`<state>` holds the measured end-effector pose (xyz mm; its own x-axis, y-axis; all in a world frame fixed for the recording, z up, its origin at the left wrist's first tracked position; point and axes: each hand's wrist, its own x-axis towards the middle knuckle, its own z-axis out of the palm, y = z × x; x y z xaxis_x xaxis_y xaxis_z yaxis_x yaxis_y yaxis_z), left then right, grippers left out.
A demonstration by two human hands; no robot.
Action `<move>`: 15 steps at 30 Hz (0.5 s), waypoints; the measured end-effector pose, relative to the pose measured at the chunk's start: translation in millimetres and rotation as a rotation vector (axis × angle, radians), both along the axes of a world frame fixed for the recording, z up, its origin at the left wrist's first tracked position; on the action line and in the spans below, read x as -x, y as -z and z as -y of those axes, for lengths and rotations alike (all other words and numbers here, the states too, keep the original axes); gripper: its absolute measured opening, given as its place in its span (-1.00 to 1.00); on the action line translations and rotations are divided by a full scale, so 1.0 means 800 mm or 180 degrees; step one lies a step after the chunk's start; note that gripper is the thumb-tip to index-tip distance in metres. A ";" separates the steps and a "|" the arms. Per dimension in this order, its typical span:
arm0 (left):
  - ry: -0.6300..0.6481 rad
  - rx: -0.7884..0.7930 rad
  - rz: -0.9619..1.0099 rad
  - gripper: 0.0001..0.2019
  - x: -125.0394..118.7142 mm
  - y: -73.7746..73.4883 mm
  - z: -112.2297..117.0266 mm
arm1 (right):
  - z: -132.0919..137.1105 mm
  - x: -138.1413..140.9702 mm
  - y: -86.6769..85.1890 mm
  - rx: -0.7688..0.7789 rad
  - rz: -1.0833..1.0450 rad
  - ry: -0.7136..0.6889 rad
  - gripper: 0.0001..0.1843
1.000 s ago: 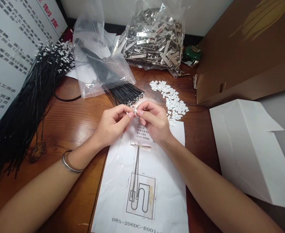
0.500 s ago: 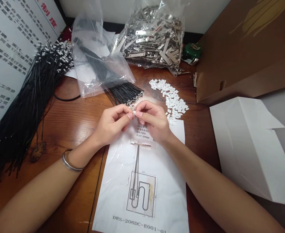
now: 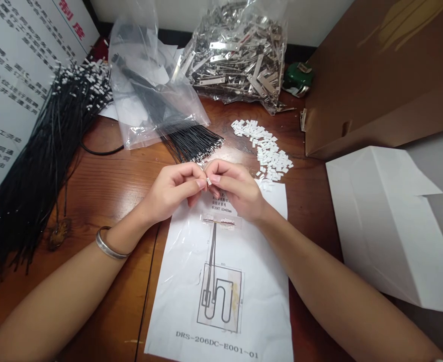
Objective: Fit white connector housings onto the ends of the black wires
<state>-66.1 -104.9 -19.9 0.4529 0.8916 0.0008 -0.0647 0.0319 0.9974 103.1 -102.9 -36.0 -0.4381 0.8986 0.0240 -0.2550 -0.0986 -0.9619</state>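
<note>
A small white connector housing (image 3: 208, 181) sits between the fingertips of both hands, just above the top of the printed drawing. My right hand (image 3: 236, 188) pinches it with thumb and forefinger. From the other side my left hand (image 3: 178, 188) closes thumb and forefinger against it; whether a wire end lies between those fingers is hidden. Right behind the hands, black wires (image 3: 189, 142) with bare metal terminals fan out of a clear plastic bag (image 3: 130, 118). Loose white housings (image 3: 270, 151) lie in a heap beyond my right hand.
A printed drawing sheet (image 3: 183, 317) lies below my hands. At left is a big bundle of black wires (image 3: 28, 186) with white ends. Behind stand a bag of metal strips (image 3: 236, 60) and a green tape measure (image 3: 297, 78); a brown carton (image 3: 379, 75) and folded white card (image 3: 379, 221) are at right.
The fingers have shifted slightly, and more of the white housing shows between the thumbs. Both hands stay together in about the same place. The whole view has moved a little.
</note>
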 end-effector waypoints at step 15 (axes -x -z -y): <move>-0.0111 0.0141 0.0018 -0.82 -0.001 0.002 -0.002 | 0.000 0.002 0.004 -0.0061 -0.0083 0.0059 -0.76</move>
<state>-65.0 -103.4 -21.2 0.4215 0.9061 -0.0365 -0.0722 0.0736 0.9947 101.8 -103.1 -39.2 -0.4205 0.9058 0.0525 -0.2815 -0.0753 -0.9566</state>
